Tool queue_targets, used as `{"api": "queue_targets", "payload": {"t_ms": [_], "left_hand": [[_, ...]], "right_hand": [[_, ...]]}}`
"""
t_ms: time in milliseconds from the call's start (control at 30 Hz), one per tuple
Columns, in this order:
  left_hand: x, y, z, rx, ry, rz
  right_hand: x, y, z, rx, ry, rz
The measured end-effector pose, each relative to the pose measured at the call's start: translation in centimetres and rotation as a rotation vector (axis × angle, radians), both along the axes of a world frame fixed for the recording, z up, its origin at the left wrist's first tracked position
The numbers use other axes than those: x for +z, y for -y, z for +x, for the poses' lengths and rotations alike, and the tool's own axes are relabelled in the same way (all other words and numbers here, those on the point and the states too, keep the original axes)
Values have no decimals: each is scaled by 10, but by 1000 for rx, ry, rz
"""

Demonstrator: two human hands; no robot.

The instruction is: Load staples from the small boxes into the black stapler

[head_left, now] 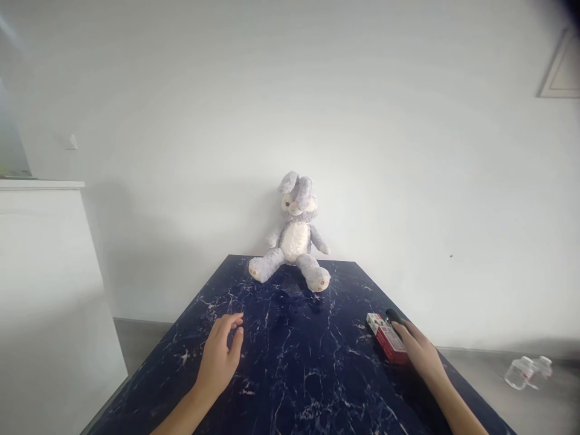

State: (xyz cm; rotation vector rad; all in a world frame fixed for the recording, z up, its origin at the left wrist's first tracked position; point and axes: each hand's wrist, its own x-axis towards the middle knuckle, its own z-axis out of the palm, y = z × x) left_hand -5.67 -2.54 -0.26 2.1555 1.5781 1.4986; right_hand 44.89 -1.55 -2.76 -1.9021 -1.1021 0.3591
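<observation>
My left hand [221,350] is over the left part of the dark blue marbled table [290,362], thumb apart from the slightly bent fingers, holding nothing. At the table's right edge my right hand [417,347] is closed round a black object [393,315] with a rounded end; most of it is hidden by the hand, so its kind is unclear. Just left of that hand lies a red and white box [385,339]. A grey plush rabbit [296,238] with a white belly sits at the table's far end, legs spread, one ear flopped over its face.
A pale wall [408,151] stands right behind the table. To the left is a white cabinet or counter [49,272]. Clear plastic bottles [521,371] are on the floor at the right. A framed panel [562,69] shows at the upper right.
</observation>
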Motion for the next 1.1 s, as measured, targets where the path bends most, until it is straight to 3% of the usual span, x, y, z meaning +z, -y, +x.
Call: {"api": "queue_targets", "payload": {"t_ms": [200,400,567,767,967,1100], "left_hand": [[2,4,7,-74,-117,-14],[-3,2,8,-73,-211,-121],[-8,-1,5,-103,-187,-175],[-6,2,8,-158,-132,-253],[-7,-9,-7,59,22,-367],[-9,-24,-28,108,206,-428]], "right_hand": [[3,6,-16,125,-127,12],[3,6,-71,239,-240,20],[-2,10,-147,289,-292,159],[4,13,-263,346,-353,254],[2,-7,-372,320,-437,304],[1,-10,-414,314,-463,359]]}}
